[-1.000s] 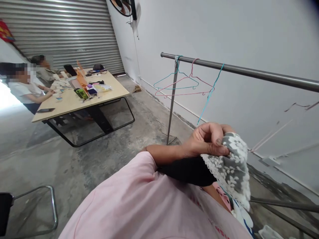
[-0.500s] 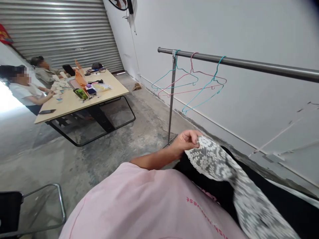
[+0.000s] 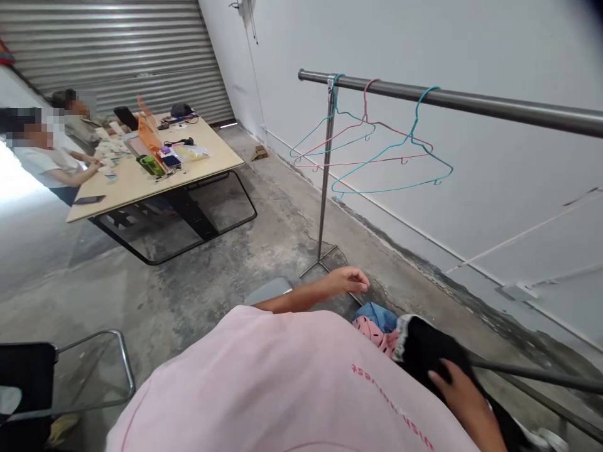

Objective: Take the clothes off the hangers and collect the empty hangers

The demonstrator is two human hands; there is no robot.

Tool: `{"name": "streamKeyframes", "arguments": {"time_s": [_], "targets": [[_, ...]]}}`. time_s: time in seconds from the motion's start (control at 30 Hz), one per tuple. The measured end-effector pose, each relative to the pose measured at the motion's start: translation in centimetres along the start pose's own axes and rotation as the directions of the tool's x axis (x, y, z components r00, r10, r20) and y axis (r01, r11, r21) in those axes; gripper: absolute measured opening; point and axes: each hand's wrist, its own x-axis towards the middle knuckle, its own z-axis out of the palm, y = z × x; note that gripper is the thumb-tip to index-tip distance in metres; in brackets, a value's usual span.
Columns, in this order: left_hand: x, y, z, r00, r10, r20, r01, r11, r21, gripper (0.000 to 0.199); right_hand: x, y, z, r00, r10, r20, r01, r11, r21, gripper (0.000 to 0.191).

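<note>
My left hand [image 3: 346, 281] reaches forward near the foot of a metal garment rack [image 3: 325, 169], holding nothing, with its fingers loosely curled. My right hand [image 3: 455, 392] is low at the lower right, gripping a black garment with a white lace edge [image 3: 424, 345]. Beside that garment lie a blue cloth [image 3: 372, 316] and a pink patterned cloth [image 3: 370, 329], partly hidden by my pink shirt [image 3: 292, 376]. Above, on the steel rail [image 3: 447, 97], hang a teal wire hanger [image 3: 320, 147], a pink wire hanger [image 3: 362, 162] and another teal wire hanger [image 3: 391, 187].
A grey object [image 3: 268, 290] shows past my left arm. A metal bar [image 3: 532, 371] crosses the lower right. A chair [image 3: 94, 370] stands at lower left. Two seated people work at a wooden table [image 3: 155, 179] near a roller shutter [image 3: 117, 50].
The lace-edged cloth has left my left hand and dropped to the lower right, where my right hand now holds it. The right teal hanger has swung from edge-on to hanging flat.
</note>
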Motion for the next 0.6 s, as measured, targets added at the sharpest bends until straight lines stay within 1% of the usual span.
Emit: {"name": "streamKeyframes", "arguments": {"time_s": [0.07,0.1,0.13,0.23,0.37,0.5,0.6], "targets": [[-0.6,0.1,-0.7,0.999,-0.007,-0.043,0.007,1.0,0.004,0.056,0.2,-0.2,1.7,0.987,-0.043,0.152,0.017,0.985,0.169,0.032],[-0.9,0.1,-1.0,0.998,-0.009,-0.063,0.009,1.0,0.007,0.055,0.4,-0.5,2.4,0.974,-0.083,0.211,0.031,0.97,0.241,0.036],[-1.1,0.1,-1.3,0.997,-0.01,-0.082,0.011,1.0,0.01,0.054,0.7,-0.8,2.9,0.963,-0.12,0.239,0.05,0.959,0.28,0.042],[-1.5,-0.1,-1.7,0.993,-0.008,-0.121,0.01,1.0,0.013,0.052,2.0,-1.6,3.3,0.964,-0.152,0.218,0.1,0.968,0.229,0.053],[-1.9,-0.5,-1.8,0.994,-0.005,-0.112,0.006,1.0,0.011,0.056,3.7,-2.3,2.5,0.966,-0.156,0.205,0.123,0.978,0.167,0.063],[-2.6,-0.6,-2.0,0.992,0.015,-0.126,-0.014,1.0,0.009,0.057,3.2,-3.7,2.1,0.953,-0.206,0.22,0.175,0.973,0.154,0.065],[-3.2,-0.4,-2.3,0.987,0.003,-0.158,0.003,0.999,0.037,0.056,2.3,-5.0,2.1,0.941,-0.216,0.26,0.173,0.969,0.178,0.056]]}}
